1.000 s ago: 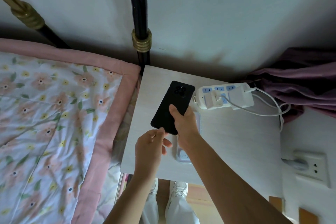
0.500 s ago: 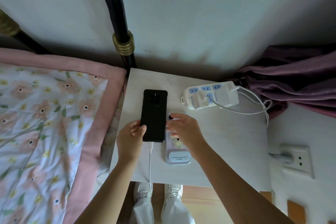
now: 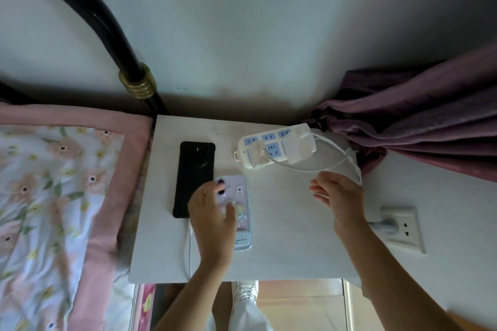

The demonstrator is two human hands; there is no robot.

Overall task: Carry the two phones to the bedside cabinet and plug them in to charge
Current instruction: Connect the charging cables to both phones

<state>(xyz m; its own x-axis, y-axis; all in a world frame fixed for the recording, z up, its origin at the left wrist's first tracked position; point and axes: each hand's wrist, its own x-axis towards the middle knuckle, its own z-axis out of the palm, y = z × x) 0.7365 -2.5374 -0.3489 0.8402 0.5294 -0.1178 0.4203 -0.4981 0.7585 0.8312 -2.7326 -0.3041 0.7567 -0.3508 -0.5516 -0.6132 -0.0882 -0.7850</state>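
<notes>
On the white bedside cabinet (image 3: pixel 282 236) a black phone (image 3: pixel 195 169) lies face down at the left. A thin white cable (image 3: pixel 190 247) runs from its near end over the front edge. Beside it on the right lies a lilac phone (image 3: pixel 242 193) in a clear case, also back up. My left hand (image 3: pixel 212 217) rests on this phone, with fingers and thumb touching its back. My right hand (image 3: pixel 340 196) hovers over the cabinet's right part with fingers half curled, just below a loop of a second white charging cable (image 3: pixel 326 168). Whether that cable is in my fingers is unclear.
A white power strip (image 3: pixel 274 149) with plugged chargers lies at the cabinet's back. A wall socket (image 3: pixel 403 226) with a plug is at the right, and a purple curtain (image 3: pixel 419 121) hangs beyond it. The floral bed (image 3: pixel 53 196) and its black frame (image 3: pixel 107 27) border the left.
The black phone was set flat on the cabinet with its cable attached. My left hand moved from it onto the lilac phone. My right hand left the lilac phone and swung right to the cable loop.
</notes>
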